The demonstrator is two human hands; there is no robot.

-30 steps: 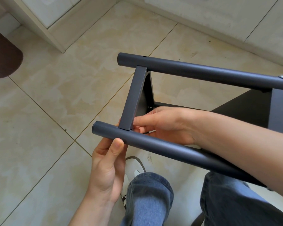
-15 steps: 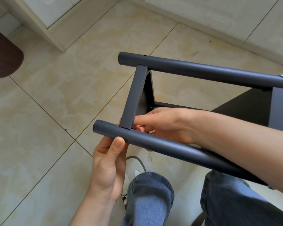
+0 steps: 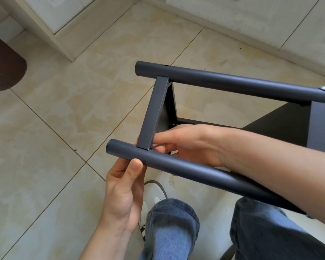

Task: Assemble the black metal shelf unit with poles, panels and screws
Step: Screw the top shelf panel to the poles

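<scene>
While it's lying on its side over the tile floor (image 3: 68,113), the shelf unit (image 3: 238,117) takes up most of the middle and right of the view, held up above the person's knees in blue jeans (image 3: 169,228). Two round black poles run roughly parallel: the far pole (image 3: 233,82) up top and the near pole (image 3: 176,166) lower down, both with their open ends pointing left. A flat black panel (image 3: 155,113) bridges the two near those ends, and a second panel (image 3: 318,126) sits further right, partly cut off by the frame edge.

The right hand (image 3: 191,145) reaches in between the poles, fingers curled and pinched together right at the corner where the panel meets the near pole. Looks like something thin is between the fingertips there, but I can't tell what it is. The left hand (image 3: 124,186) comes up from below, thumb pressed against the front of the near pole and fingers wrapped behind it, just under that same joint.

Small stuff: a silver screw (image 3: 324,88) is seated in the far pole above the second panel, and a white shoe (image 3: 154,192) peeks out below.
</scene>
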